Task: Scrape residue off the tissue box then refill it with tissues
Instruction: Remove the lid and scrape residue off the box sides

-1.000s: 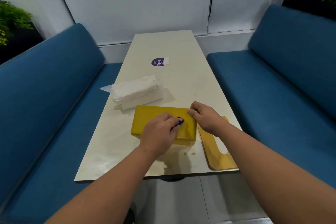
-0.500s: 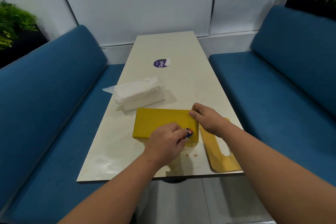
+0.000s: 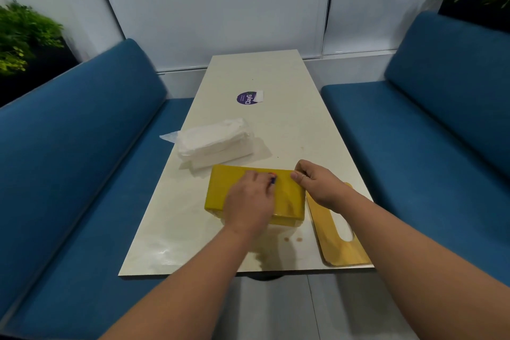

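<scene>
Both hands are down on the yellow box, only one view to go on, the head cam. Left hand lies on top of the box with fingers curled round a small scraper; only its blue and orange tip pokes out past the fingertips, resting on the box's top face. It's a bit blurred so I can't make out the blade itself. Right hand grips the box's far right corner, fingers bent over the edge, thumb on the near side. The two hands are apart, with a strip of yellow between them.

Box sits flat on the table at the near end, long side running left to right, closed side up as far as I can tell. Just right of it, touching or nearly so, lies the lid, a flat yellowish board with an oval slot, partly under the right forearm and reaching the table's near edge.

Behind the box, just off its far left corner, is the tissue pack, white, in clear wrap, with a bit of the plastic sticking out over the table's left edge. Further back there's a round purple sticker on the tabletop. A couple of brownish spots sit on the table just in front of the box.

Blue benches run down both sides, with plants in the upper corners.
</scene>
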